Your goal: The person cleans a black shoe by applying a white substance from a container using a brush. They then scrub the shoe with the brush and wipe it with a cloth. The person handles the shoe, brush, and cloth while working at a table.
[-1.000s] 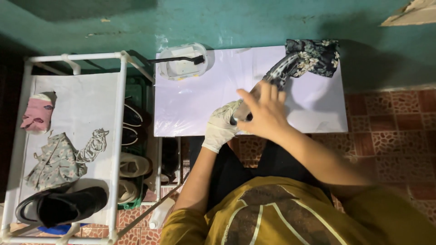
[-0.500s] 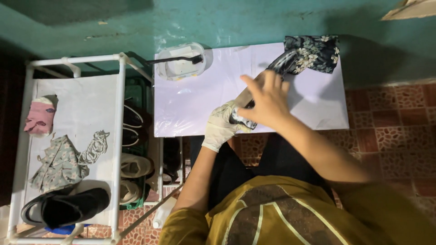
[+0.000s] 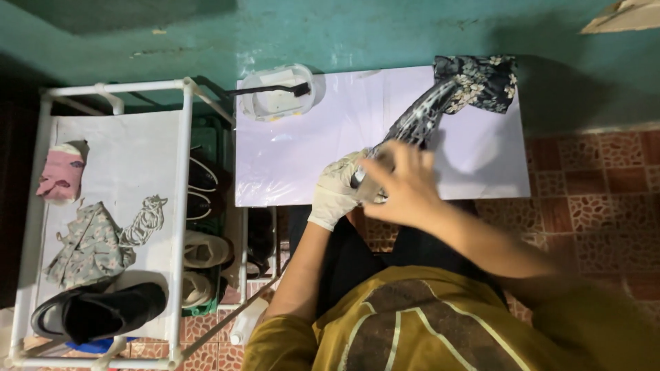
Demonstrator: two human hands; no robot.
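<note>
Gloved left hand (image 3: 338,189) gripped heel end of dark patterned shoe (image 3: 412,124) at white table's (image 3: 302,165) near edge; bare right hand (image 3: 402,189) curled over same end, grip itself blurred. Shoe's long axis ran away and rightward to floral cloth (image 3: 481,82). Far left: plastic tub (image 3: 278,99), black brush (image 3: 271,88).

White rack (image 3: 184,206) left: pink cloth (image 3: 60,175), black shoe (image 3: 96,312). Tub (image 3: 280,102) with brush (image 3: 271,89) on white table (image 3: 302,151).
</note>
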